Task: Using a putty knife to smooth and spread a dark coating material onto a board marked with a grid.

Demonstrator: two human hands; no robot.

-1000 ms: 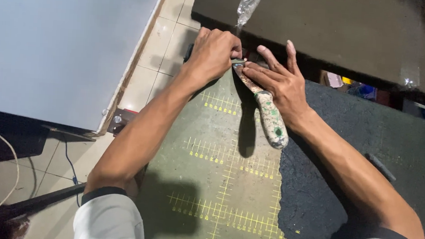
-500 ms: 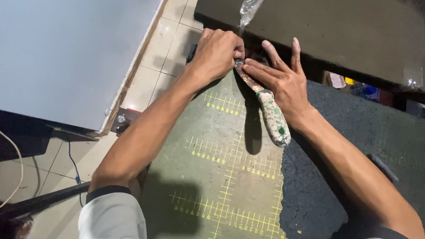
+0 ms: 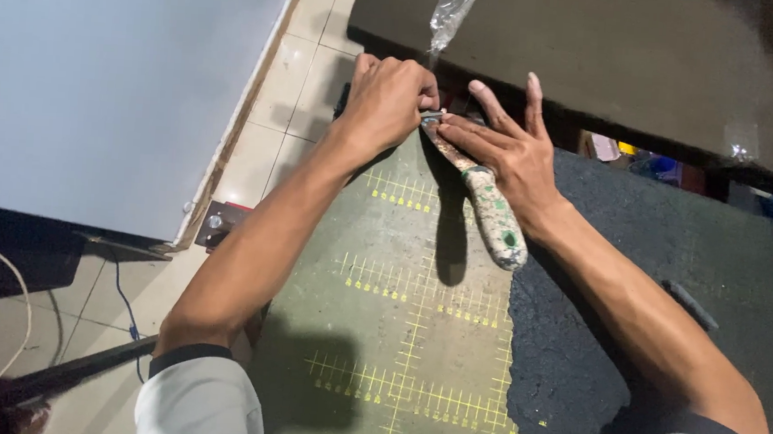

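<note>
To your left sits a grey cabinet top over the tiled floor. Your left hand is curled into a fist at the far edge of the green cutting mat, its fingertips pinched on something small – too hidden to name. Just beside it, touching, your right hand lies with fingers spread flat, pressing the blade end of the paint-flecked tool – its handle angles back toward you under the wrist. Right of that, dark rough matting.
</note>
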